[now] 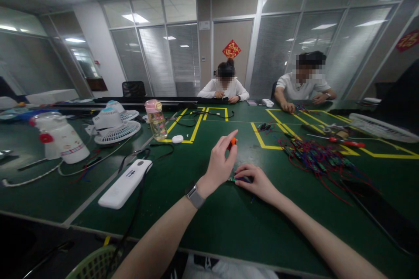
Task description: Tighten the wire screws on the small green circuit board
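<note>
My left hand (218, 159) is raised over the table, fingers closed around a small orange-handled screwdriver (233, 141). Its thin shaft points down toward a little green circuit board (231, 179) on the green table; whether the tip touches the board I cannot tell. Lower and to the right, my right hand (257, 181) rests on the table with its fingertips pinching the board's right side. Those fingers hide most of the board, and a bit of blue wire shows under them.
Right of my hands lies a heap of wired circuit boards (314, 156), with a red-handled tool (347, 142) behind it. To the left are a white power bank (126, 183), a pink-lidded bottle (156, 119), white fans (114, 124) and cables. Two people sit across the table (203, 222).
</note>
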The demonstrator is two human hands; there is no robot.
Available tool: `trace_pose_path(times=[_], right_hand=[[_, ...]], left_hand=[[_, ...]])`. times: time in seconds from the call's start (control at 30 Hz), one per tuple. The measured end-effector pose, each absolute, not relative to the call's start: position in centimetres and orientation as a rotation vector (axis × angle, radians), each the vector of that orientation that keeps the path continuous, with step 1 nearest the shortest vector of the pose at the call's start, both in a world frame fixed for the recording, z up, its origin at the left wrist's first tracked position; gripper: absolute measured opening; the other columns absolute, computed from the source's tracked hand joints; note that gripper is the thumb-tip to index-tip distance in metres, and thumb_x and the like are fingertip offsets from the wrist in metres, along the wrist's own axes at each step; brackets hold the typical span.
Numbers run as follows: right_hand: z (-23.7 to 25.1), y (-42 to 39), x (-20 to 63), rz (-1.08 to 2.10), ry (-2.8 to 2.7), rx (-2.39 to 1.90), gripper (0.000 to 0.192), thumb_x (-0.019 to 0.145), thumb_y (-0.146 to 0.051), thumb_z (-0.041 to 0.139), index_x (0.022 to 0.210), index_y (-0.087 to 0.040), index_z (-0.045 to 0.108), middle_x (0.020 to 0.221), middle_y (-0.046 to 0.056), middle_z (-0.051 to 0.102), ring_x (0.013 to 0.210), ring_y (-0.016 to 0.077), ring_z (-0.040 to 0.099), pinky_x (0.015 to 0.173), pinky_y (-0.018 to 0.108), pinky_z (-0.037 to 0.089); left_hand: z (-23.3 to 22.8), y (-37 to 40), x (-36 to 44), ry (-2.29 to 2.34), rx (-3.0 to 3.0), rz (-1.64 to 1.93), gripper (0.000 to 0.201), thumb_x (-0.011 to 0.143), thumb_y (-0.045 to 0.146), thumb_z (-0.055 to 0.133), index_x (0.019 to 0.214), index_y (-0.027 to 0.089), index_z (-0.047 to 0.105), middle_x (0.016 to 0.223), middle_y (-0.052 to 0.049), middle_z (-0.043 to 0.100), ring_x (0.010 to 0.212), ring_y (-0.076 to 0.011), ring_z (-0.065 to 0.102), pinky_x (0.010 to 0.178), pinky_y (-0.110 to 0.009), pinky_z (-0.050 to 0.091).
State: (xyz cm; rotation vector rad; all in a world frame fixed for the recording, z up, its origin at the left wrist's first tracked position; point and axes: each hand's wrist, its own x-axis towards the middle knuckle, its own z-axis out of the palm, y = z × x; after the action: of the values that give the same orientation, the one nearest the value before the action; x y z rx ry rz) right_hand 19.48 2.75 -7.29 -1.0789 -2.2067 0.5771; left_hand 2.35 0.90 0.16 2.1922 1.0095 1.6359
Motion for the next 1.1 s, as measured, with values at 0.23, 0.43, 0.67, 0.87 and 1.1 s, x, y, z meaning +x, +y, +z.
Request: trace_pose_path(times=[0.23,0.43,0.67,0.87,1.1], right_hand=[[-7.15,2.58,19.37,0.575,-2.193,-1.073,0.011,0.076,-0.029,0.071,0.084,-0.024,0.077,0.099,0.006,0.07,0.097,0.0248,0.062,0.092,0.041,0.043],[-7.06,2.57,19.4,0.56,-2.207,-1.08,0.011,0.077,-0.03,0.071,0.084,-0.025,0.077,0.1,0.005,0.07,0.096,0.0245,0.062,0.092,0.041,0.043],[-6.81,2.37,19.28,0.562,-2.199,-1.09,0.011,0.076,-0.029,0.071,0.084,-0.024,0.077,0.099,0.006,0.07,0.095,0.0244,0.062,0.091,0.04,0.043],[-6.7,2.3,19.21,0.546,-2.208,-1.08,0.01,0.076,-0.027,0.072,0.083,-0.024,0.077,0.098,0.006,0.07,0.095,0.0239,0.062,0.091,0.04,0.043],[-6.67,2.23,19.19,0.534,-2.212,-1.079,0.009,0.076,-0.025,0.072,0.083,-0.024,0.077,0.096,0.005,0.071,0.095,0.0242,0.062,0.09,0.039,0.044]], left_hand=[[0.19,0.67,2.74,1.042,2.258,1.719,0.027,0.087,0.023,0.062,0.115,0.023,0.062,0.087,-0.001,0.055,0.078,-0.0137,0.055,0.074,-0.026,0.048],[0.51,0.3,2.57,0.996,2.283,1.644,0.035,0.096,0.019,0.042,0.13,0.023,0.052,0.103,-0.005,0.057,0.09,-0.0148,0.058,0.082,-0.028,0.048],[0.5,0.76,2.31,1.108,2.263,1.785,0.022,0.086,0.025,0.064,0.108,0.022,0.066,0.083,0.0,0.05,0.074,-0.0129,0.053,0.071,-0.025,0.047],[0.79,0.58,2.13,0.969,2.282,1.686,0.033,0.096,0.017,0.041,0.126,0.021,0.055,0.104,-0.006,0.058,0.093,-0.015,0.058,0.083,-0.029,0.048],[0.76,0.54,2.45,1.064,2.236,1.875,0.019,0.08,0.025,0.071,0.099,0.02,0.069,0.079,0.001,0.05,0.071,-0.012,0.053,0.068,-0.024,0.048]])
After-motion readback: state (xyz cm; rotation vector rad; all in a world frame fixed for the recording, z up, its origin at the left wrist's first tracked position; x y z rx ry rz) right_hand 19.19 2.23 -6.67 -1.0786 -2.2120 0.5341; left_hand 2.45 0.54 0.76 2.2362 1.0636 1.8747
